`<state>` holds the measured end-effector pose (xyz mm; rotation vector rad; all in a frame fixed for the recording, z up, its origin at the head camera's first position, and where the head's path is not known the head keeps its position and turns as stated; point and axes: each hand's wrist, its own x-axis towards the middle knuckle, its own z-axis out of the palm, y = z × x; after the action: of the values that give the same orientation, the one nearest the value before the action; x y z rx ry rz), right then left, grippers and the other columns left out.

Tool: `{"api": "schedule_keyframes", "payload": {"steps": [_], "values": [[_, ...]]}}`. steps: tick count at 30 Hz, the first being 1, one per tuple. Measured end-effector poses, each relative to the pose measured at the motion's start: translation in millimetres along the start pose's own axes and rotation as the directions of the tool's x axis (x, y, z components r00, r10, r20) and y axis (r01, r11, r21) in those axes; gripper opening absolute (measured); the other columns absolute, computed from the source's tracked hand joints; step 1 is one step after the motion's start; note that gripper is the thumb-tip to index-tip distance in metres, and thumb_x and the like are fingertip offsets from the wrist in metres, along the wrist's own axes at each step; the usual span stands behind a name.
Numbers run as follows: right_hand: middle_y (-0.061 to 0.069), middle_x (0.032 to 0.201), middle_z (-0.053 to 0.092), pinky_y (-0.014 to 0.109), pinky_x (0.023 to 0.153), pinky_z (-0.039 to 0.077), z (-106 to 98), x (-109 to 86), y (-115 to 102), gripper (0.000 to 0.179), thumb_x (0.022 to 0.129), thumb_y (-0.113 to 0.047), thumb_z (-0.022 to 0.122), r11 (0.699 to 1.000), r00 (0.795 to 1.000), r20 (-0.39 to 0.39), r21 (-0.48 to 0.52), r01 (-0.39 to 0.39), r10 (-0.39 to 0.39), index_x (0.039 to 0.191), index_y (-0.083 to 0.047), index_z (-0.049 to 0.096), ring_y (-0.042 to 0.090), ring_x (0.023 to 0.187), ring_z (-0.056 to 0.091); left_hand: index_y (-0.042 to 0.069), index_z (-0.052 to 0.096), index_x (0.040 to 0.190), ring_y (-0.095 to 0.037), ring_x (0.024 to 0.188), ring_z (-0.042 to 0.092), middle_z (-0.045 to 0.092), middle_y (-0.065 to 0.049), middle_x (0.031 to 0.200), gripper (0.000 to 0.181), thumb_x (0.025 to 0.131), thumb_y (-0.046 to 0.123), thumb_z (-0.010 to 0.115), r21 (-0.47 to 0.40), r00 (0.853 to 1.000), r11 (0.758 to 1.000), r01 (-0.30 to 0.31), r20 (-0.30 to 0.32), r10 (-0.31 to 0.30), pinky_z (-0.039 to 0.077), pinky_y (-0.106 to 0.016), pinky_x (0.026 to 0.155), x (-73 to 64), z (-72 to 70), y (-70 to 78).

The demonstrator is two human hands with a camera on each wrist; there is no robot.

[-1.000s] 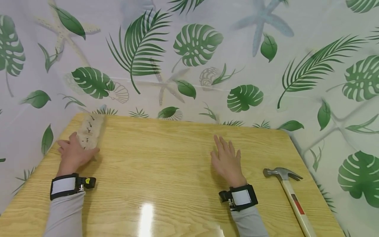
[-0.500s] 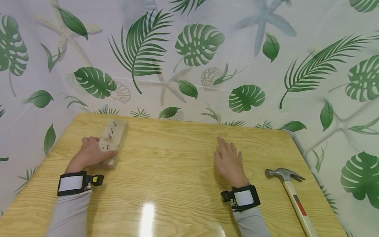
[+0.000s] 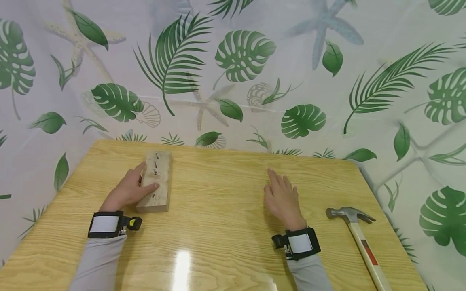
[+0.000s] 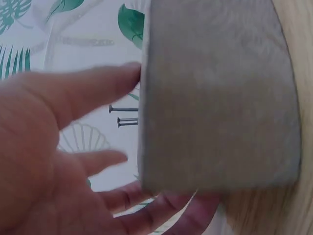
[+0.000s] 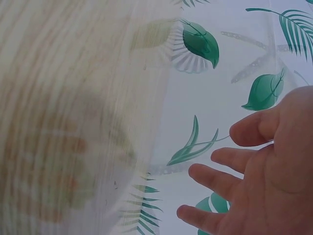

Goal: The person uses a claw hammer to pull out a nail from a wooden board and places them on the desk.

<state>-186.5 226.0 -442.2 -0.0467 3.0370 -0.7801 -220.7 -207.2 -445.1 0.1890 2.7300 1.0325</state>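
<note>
A wooden block (image 3: 164,180) with several nails (image 3: 155,165) standing out of its top lies on the left part of the table. My left hand (image 3: 129,188) grips it from the left side, thumb over the top face and fingers along the far side. Close up in the left wrist view, the end of the block (image 4: 220,103) fills the middle, and nail shanks (image 4: 128,121) jut out past the thumb. Over the table, right of centre, my right hand (image 3: 282,202) holds nothing, its fingers spread and loosely extended.
A claw hammer (image 3: 358,236) with a pale handle lies on the right side of the table (image 3: 218,226), head away from me. Behind the table hangs a leaf-patterned cloth (image 3: 240,93), which also runs down both sides.
My left hand has moved the wooden block rightward and slightly nearer from the table's back left corner, turning it straighter. The right hand and hammer have stayed about where they were.
</note>
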Motion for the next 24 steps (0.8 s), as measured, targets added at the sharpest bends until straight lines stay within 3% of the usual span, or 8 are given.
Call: {"api": "schedule_keyframes", "payload": {"steps": [6,18,21,24], "values": [[0.018,0.165,0.029,0.076,0.114,0.003,-2,-1.3,0,0.056,0.109,-0.027,0.027,1.0,1.0,0.007,0.005,-0.006,0.006,0.162,-0.012,0.024,0.049,0.153,0.011,-0.014,0.02,0.155,-0.038,0.117,0.049,0.04,-0.038,0.142,0.088,0.098,0.037,0.064,0.047,0.995,0.996,-0.079,0.059,0.076,0.043,-0.057,0.104,2.4,9.4,13.1],[0.019,0.165,0.028,0.077,0.114,0.002,-3,0.1,2,0.056,0.109,-0.025,0.029,1.0,1.0,0.02,0.015,-0.01,0.009,0.163,-0.012,0.024,0.049,0.153,0.011,-0.013,0.027,0.153,-0.037,0.124,0.054,0.048,-0.032,0.144,0.088,0.096,0.038,0.07,0.017,0.98,0.986,-0.165,0.113,0.162,0.044,-0.054,0.105,5.2,39.2,43.1],[0.019,0.165,0.028,0.077,0.114,0.002,-3,-0.2,2,0.056,0.109,-0.025,0.029,1.0,1.0,0.023,0.019,-0.01,0.01,0.162,-0.011,0.024,0.049,0.153,0.011,-0.011,0.034,0.151,-0.031,0.107,0.059,0.06,-0.024,0.122,0.084,0.094,0.038,0.072,0.023,0.978,0.985,-0.173,0.121,0.17,0.05,-0.046,0.092,4.3,47.2,53.1],[0.019,0.165,0.028,0.077,0.114,0.003,-3,-0.5,3,0.055,0.109,-0.025,0.03,1.0,1.0,0.018,0.022,-0.007,0.006,0.162,-0.011,0.025,0.049,0.152,0.012,-0.008,0.041,0.147,-0.022,0.084,0.057,0.061,-0.013,0.097,0.077,0.093,0.035,0.074,0.016,0.974,0.981,-0.192,0.127,0.188,0.048,-0.035,0.073,3.1,54.8,63.4]]}}
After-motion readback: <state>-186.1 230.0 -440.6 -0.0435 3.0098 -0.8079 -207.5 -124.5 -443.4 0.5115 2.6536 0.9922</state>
